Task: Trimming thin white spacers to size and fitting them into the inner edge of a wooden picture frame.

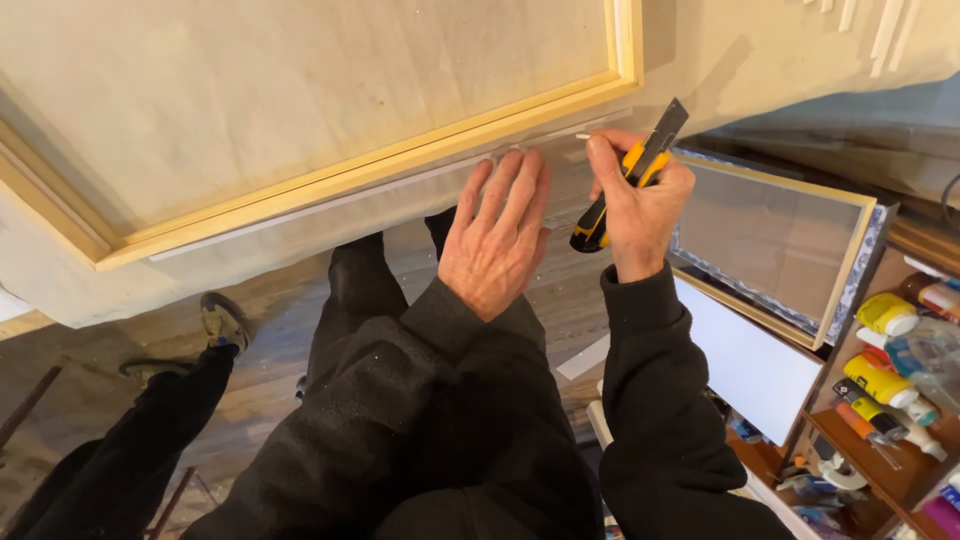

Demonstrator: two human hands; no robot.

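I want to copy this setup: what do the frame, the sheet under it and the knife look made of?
The frame looks like pale unfinished wood, with faint grain and square edges. The sheet beneath seems to be raw canvas or similar cloth: matte, beige, draping over the edge. The utility knife in the right hand has a yellow and black, likely plastic, body and a dark metal blade.

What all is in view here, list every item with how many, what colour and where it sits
wooden frame: one, pale yellow wood, on the cloth-covered table, upper left
cloth: one, beige, draped over the table
white strip: one, along the frame's lower edge
utility knife: one, yellow and black, in the right hand
framed panel: one, wood edge with blue patterned side, leaning at right
white board: one, below that panel
bottles: several, yellow and other colours, on the wooden shelf at far right
shoe: one, dark, on the floor at left
left hand: flat on the table edge
right hand: gripping the knife
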